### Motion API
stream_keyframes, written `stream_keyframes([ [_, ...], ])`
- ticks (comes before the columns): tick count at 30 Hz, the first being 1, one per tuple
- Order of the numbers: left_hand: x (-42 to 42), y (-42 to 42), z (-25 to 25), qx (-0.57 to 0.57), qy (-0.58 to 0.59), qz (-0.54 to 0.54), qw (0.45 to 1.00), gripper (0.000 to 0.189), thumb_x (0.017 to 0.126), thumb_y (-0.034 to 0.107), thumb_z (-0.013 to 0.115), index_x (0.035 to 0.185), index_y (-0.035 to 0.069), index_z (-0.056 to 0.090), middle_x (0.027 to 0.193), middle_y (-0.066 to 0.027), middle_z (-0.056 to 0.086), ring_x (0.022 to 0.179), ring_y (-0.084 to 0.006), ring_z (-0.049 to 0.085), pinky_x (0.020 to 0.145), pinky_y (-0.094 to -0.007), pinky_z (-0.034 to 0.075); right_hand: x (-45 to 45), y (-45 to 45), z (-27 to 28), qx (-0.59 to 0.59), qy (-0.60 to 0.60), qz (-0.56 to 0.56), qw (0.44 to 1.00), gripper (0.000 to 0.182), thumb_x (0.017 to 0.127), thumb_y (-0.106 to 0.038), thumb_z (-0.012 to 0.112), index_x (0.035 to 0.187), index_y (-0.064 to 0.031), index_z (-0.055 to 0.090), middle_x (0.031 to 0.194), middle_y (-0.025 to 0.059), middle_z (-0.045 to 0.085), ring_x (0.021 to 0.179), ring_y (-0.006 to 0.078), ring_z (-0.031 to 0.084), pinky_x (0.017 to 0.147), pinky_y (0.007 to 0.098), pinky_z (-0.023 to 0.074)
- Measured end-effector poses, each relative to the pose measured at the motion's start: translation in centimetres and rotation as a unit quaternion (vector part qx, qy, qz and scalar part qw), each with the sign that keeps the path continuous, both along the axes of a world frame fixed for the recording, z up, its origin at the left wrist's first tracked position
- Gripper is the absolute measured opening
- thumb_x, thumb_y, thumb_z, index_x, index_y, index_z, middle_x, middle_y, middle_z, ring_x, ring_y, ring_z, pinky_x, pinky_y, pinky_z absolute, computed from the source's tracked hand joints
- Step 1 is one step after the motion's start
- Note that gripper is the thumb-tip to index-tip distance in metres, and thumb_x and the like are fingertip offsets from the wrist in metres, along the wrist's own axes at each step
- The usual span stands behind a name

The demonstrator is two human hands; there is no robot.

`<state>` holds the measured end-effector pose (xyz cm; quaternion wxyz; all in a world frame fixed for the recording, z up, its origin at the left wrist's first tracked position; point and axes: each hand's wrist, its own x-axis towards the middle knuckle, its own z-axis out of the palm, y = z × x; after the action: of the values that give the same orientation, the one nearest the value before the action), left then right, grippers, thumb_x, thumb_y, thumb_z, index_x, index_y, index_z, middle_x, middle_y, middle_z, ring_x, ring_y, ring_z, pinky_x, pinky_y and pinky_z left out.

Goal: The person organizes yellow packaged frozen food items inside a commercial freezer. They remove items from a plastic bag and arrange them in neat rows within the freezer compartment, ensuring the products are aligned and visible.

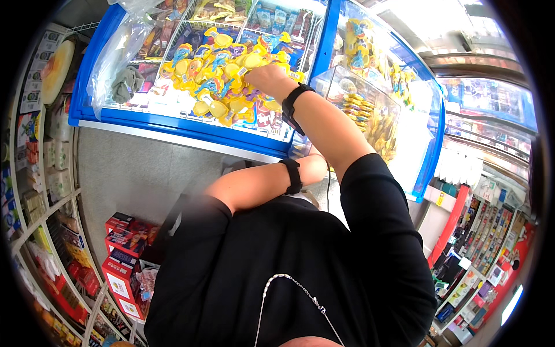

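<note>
My right hand (265, 80), with a black watch on the wrist, reaches into a pile of yellow cartoon-printed packets (221, 71). Its curled fingers touch the packets; whether they grip one is hidden. The pile lies on the glass top of a blue-framed chest freezer (182, 126). My left arm bends across my body, and a black band circles its wrist. Only part of my left hand (317, 161) shows beneath my right forearm, close to the freezer's front edge; its fingers are hidden. Beside my right forearm stands a clear plastic box (383, 102) with stacked gold-wrapped rounds (357, 108).
A clear plastic bag (117, 56) and a crumpled grey cloth (128, 84) lie on the freezer's left end. Stocked shelves (50, 208) line the left side, with red cartons (123, 277) near my left elbow. More yellow packets (360, 47) lie toward the freezer's far right.
</note>
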<state>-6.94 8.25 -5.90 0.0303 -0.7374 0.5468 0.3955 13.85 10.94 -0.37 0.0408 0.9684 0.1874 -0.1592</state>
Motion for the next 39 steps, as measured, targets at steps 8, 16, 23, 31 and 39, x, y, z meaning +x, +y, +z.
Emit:
stream_keyframes([
  [8,-0.7,-0.5,-0.4,-0.006,-0.014,0.012,1.000,0.039,0.083,0.030,0.060,0.117,0.010,0.061,0.120,-0.0054,0.056,0.114,-0.0285,0.050,0.087,-0.0378,0.043,0.1,-1.5,0.9,0.004,-0.028,0.050,0.998,0.024,0.078,-0.011,0.061,0.101,-0.0185,0.062,0.089,0.0039,0.064,0.088,0.0231,0.065,0.067,0.0337,0.0522],
  [16,2.0,5.0,8.8,-0.035,-0.069,0.030,0.997,0.040,0.071,0.020,0.070,0.102,-0.003,0.059,0.105,-0.0143,0.057,0.098,-0.0296,0.058,0.080,-0.0348,0.051,-6.5,-7.7,15.1,0.304,-0.046,-0.059,0.950,0.032,0.076,-0.021,0.068,0.106,-0.0141,0.060,0.089,0.0099,0.065,0.081,0.0276,0.063,0.069,0.0370,0.0480],
  [23,2.4,5.5,7.5,-0.080,-0.054,-0.033,0.995,0.052,0.058,0.021,0.079,0.098,-0.005,0.060,0.099,-0.0166,0.056,0.093,-0.0326,0.057,0.079,-0.0372,0.052,-20.7,-15.0,11.1,0.260,-0.089,-0.288,0.918,0.026,0.075,-0.020,0.068,0.097,-0.0080,0.065,0.084,0.0112,0.067,0.077,0.0287,0.065,0.067,0.0369,0.0508],
  [31,2.4,5.4,8.8,-0.062,-0.086,-0.043,0.993,0.051,0.055,0.018,0.077,0.098,-0.003,0.060,0.101,-0.0187,0.056,0.090,-0.0320,0.059,0.078,-0.0389,0.052,-24.0,-12.9,2.5,0.271,-0.034,-0.334,0.902,0.018,0.075,-0.021,0.065,0.087,-0.0084,0.063,0.081,0.0114,0.066,0.078,0.0302,0.064,0.068,0.0406,0.0498],
  [39,1.9,5.8,8.8,-0.088,-0.102,-0.035,0.990,0.049,0.054,0.017,0.078,0.096,-0.003,0.061,0.101,-0.0181,0.054,0.089,-0.0314,0.059,0.077,-0.0386,0.052,-24.0,-12.3,1.1,0.202,0.027,-0.266,0.942,0.015,0.075,-0.020,0.065,0.086,-0.0103,0.064,0.079,0.0098,0.065,0.079,0.0300,0.064,0.066,0.0409,0.0502],
])
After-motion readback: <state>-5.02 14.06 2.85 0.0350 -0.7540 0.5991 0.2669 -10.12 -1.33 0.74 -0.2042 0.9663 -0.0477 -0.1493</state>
